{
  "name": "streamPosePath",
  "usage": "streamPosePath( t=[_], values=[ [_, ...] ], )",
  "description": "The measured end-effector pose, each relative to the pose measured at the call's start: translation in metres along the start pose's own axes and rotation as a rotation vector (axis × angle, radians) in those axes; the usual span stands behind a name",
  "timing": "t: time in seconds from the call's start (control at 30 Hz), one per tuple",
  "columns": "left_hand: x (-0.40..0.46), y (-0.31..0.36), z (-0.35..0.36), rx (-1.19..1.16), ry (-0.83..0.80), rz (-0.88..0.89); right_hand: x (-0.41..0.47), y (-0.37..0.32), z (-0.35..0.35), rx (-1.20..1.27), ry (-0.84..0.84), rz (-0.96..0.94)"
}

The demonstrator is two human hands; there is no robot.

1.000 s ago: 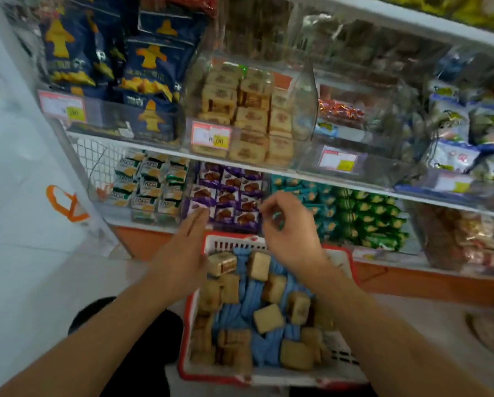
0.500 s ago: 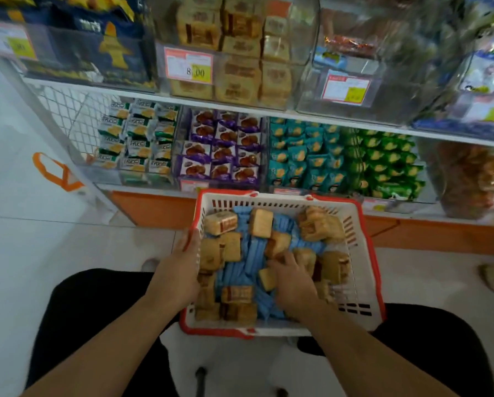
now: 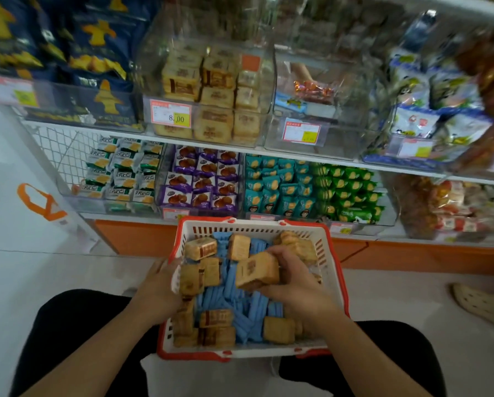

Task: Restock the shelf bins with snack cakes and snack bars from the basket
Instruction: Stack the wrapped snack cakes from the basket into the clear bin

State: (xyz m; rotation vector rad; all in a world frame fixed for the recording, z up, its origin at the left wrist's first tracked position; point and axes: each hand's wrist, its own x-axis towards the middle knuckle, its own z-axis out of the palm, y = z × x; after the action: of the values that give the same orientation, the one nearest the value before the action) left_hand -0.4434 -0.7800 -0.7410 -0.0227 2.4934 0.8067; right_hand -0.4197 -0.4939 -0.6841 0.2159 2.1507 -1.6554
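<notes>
Left hand (image 3: 157, 293) curled over the left rim of the basket (image 3: 330, 247), fingers inside against a wrapped snack cake (image 3: 191, 279). More tan snack cakes scattered through the basket over a layer of blue snack bars (image 3: 241, 308). Right hand (image 3: 293, 277) closed around one snack cake (image 3: 257, 271), lifted clear of the pile near the basket's middle. Basket resting between two black-clad knees, in front of the shelf. Above, on the upper shelf, a clear bin (image 3: 211, 93) part-filled with matching cakes, price label reading 8.00 (image 3: 170, 117) on its front. To its right, a second clear bin (image 3: 320, 90) holding a few orange-wrapped items. Lower shelf packed with white-green, purple, teal and green packets.
</notes>
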Motion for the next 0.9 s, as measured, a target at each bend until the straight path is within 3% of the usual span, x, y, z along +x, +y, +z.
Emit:
streamPosePath(
  t=[0.1, 0.17, 0.27, 0.37, 0.5, 0.6, 0.7, 0.9],
  values=[
    [-0.013, 0.017, -0.019, -0.154, 0.154, -0.143, -0.025, -0.033, -0.007, 0.054, -0.001, -0.124],
    [-0.025, 0.038, -0.034, -0.238, 0.185, -0.132, -0.037, -0.053, -0.01, 0.075, 0.004, -0.18],
    [-0.051, 0.085, -0.054, -0.639, 0.139, -0.052, -0.053, -0.081, -0.013, 0.075, 0.025, -0.283],
    [-0.084, 0.13, -0.075, -1.012, -0.037, 0.104, -0.065, -0.1, -0.013, 0.1, 0.042, -0.368],
    [-0.112, 0.162, -0.088, -1.016, -0.077, 0.274, -0.075, -0.111, -0.015, 0.129, 0.016, -0.463],
    [-0.117, 0.171, -0.089, -1.03, -0.052, 0.257, -0.08, -0.114, -0.021, 0.227, -0.018, -0.471],
    [-0.123, 0.176, -0.089, -1.028, -0.062, 0.231, -0.082, -0.114, -0.02, 0.352, 0.057, -0.446],
    [-0.131, 0.189, -0.079, -0.898, -0.037, 0.167, -0.09, -0.125, -0.014, 0.258, 0.203, -0.454]
  ],
)
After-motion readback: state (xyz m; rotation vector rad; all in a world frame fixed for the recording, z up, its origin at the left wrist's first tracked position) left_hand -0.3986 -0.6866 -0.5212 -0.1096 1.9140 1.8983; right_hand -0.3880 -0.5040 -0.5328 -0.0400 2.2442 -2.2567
